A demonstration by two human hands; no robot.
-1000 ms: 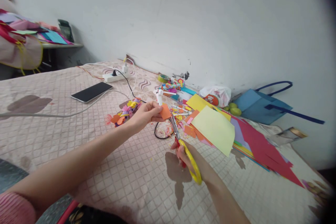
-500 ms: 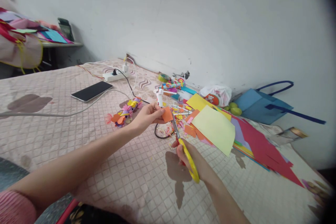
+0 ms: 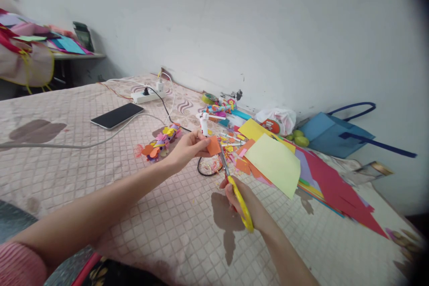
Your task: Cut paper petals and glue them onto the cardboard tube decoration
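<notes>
Between the fingers and thumb of my left hand [image 3: 189,149] is a small square piece of orange paper [image 3: 213,146]. My right hand [image 3: 243,196] grips scissors [image 3: 241,203] with yellow and red handles, their blades pointing up and away from me. The blades lie along the right edge of the orange paper; whether they touch it I cannot tell. Just beyond my left hand stands a white glue gun [image 3: 203,124]. Left of that hand lies a band of colourful paper flowers [image 3: 161,143].
Paper scraps [image 3: 231,147] lie beyond the scissors. Right of them are a pale yellow sheet [image 3: 275,163] and red sheets [image 3: 331,183]. A blue bag [image 3: 335,134] rests by the wall. At left are a phone [image 3: 117,116] and a power strip [image 3: 147,95] with trailing cables.
Almost nothing differs. My hands, the orange paper and the scissors keep nearly the same positions, with only a very slight shift at the scissors.
</notes>
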